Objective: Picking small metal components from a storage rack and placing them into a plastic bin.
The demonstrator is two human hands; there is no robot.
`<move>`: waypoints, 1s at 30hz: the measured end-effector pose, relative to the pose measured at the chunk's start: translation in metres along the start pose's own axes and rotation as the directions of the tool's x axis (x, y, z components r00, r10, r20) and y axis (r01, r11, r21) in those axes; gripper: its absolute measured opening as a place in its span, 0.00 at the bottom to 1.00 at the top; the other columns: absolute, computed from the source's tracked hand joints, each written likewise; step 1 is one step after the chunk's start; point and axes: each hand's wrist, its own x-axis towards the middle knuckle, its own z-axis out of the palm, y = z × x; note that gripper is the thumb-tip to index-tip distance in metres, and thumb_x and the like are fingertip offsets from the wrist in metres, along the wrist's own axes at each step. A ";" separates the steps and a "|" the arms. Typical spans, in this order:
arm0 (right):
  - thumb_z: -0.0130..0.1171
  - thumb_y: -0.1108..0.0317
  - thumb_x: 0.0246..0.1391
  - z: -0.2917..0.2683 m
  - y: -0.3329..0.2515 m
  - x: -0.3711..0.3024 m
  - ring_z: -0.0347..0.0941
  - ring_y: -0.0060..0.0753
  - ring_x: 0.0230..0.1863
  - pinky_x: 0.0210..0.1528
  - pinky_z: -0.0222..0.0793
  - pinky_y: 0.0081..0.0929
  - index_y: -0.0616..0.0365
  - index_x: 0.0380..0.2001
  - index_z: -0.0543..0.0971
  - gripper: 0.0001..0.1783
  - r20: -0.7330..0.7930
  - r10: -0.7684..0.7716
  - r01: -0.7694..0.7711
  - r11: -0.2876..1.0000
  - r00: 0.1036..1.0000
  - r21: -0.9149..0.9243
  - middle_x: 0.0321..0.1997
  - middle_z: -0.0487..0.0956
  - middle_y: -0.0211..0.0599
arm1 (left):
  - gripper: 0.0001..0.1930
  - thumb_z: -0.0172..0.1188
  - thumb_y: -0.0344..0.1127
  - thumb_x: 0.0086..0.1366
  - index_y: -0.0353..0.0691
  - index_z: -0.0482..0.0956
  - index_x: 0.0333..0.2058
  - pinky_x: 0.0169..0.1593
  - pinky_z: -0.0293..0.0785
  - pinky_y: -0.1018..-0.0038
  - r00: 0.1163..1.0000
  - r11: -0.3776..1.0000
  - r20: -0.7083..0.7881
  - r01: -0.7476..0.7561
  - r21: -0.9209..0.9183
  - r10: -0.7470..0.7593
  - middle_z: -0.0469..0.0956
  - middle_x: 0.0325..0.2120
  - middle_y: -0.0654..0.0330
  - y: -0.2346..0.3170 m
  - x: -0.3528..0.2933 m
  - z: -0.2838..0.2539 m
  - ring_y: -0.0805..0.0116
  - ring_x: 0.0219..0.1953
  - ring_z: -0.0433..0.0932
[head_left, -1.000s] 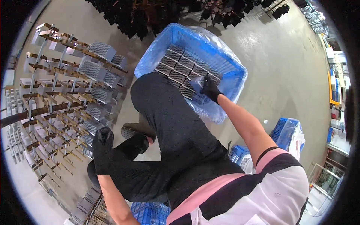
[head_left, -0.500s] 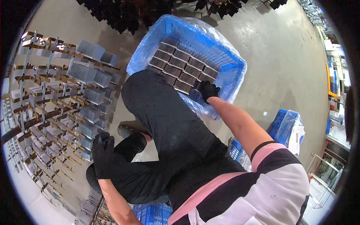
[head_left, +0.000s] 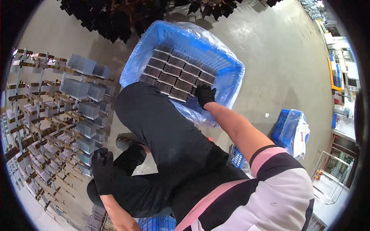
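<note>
My right hand (head_left: pixel 205 96), in a black glove, reaches into a blue crate (head_left: pixel 231 63) lined with clear plastic. Its fingers are bent against a heat sink at the near right end of the packed rows; the glove covers most of that piece. Rows of finned heat sinks (head_left: pixel 173 69), dark with pale edges, fill the crate's left and middle. My left hand (head_left: pixel 102 171), also black-gloved, is curled closed above my left knee, with nothing visible in it. Beside it, grey finned heat sinks (head_left: pixel 88 109) hang on a rack.
The rack's brass-coloured hooks (head_left: pixel 42 129) jut out on the left. Dark pieces (head_left: pixel 127 17) hang in a cluster beyond the crate. At the right, a blue basket (head_left: pixel 280 125) with plastic and paper stands on the floor (head_left: pixel 277 69). Another blue crate (head_left: pixel 158 223) lies behind me.
The view has shifted slightly, so the crate and rack appear farther left and lower. My right hand stays at the end of the heat-sink rows; my left hand keeps its curl.
</note>
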 end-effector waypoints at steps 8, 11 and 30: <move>0.54 0.49 0.56 -0.003 0.017 0.020 0.80 0.57 0.44 0.47 0.74 0.50 0.48 0.36 0.85 0.18 0.037 -0.090 0.084 0.986 0.995 0.146 0.37 0.83 0.50 | 0.13 0.58 0.37 0.67 0.33 0.77 0.45 0.56 0.69 0.56 0.996 0.992 -0.092 -0.003 0.124 0.015 0.77 0.46 0.45 0.005 -0.003 0.001 0.43 0.52 0.73; 0.59 0.51 0.52 -0.050 -0.010 0.028 0.77 0.58 0.50 0.55 0.71 0.51 0.52 0.52 0.79 0.27 0.387 -0.179 0.165 0.984 0.904 0.071 0.50 0.80 0.55 | 0.12 0.61 0.35 0.65 0.34 0.77 0.44 0.48 0.74 0.58 0.978 0.997 -0.209 -0.002 0.078 0.018 0.80 0.40 0.50 0.010 -0.005 -0.008 0.45 0.43 0.78; 0.63 0.56 0.54 -0.318 -0.352 0.056 0.67 0.55 0.64 0.62 0.66 0.49 0.61 0.67 0.62 0.41 -0.432 -0.662 0.788 0.470 0.612 0.396 0.63 0.71 0.58 | 0.27 0.57 0.24 0.61 0.29 0.66 0.61 0.59 0.67 0.53 0.881 0.991 -0.454 -0.102 0.089 0.131 0.75 0.46 0.38 -0.007 0.168 -0.017 0.41 0.52 0.74</move>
